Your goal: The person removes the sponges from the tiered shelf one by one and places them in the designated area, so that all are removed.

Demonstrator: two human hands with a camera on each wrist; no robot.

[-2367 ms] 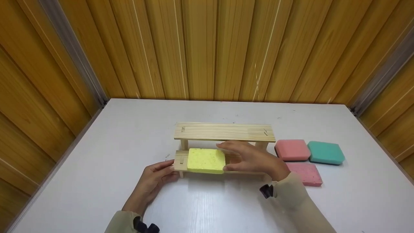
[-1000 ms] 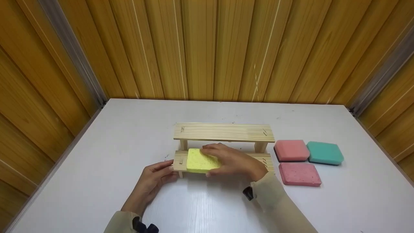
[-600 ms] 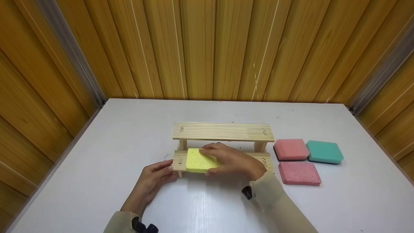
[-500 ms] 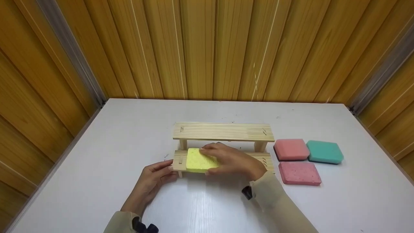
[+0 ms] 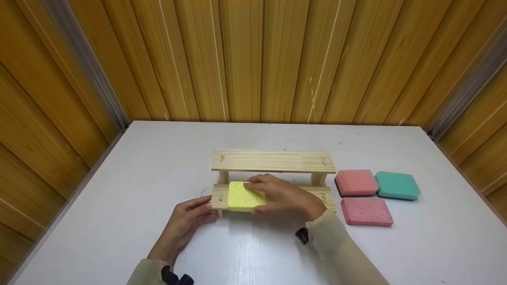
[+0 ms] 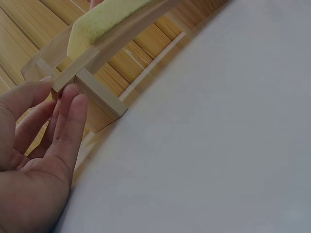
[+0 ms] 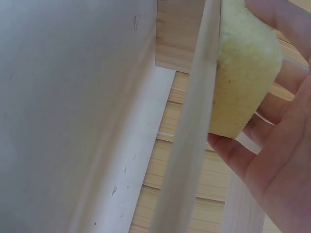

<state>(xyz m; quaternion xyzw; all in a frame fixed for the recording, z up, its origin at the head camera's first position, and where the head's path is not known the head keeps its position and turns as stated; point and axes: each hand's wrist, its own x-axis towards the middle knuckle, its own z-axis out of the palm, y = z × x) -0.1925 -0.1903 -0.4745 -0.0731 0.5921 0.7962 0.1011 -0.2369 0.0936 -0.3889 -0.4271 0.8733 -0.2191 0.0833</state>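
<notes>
A yellow sponge [image 5: 242,196] lies flat on the lower board of a small two-tier wooden rack [image 5: 273,160], near that board's left end. My right hand [image 5: 286,196] holds the sponge over its right part, thumb at the front edge and fingers at the back. Seen from the right wrist, the fingers curve round the sponge [image 7: 245,73], which sits against the board. At the rack's left end, my left hand [image 5: 189,219] pinches the lower board's tip. The left wrist view shows the thumb on top and fingers [image 6: 73,121] beneath. The right hand hides the middle of the lower board.
Right of the rack lie a pink sponge [image 5: 357,183] and a green sponge [image 5: 397,185], both with dark undersides. A darker pink sponge [image 5: 367,212] lies in front of them. All rest on the white table [image 5: 119,190], which meets a wood-patterned wall [image 5: 245,59] behind.
Since the oldest frame, my right hand has slid left over the sponge and covers more of it. The sponge and left hand have stayed put. Over the last second almost nothing moves.
</notes>
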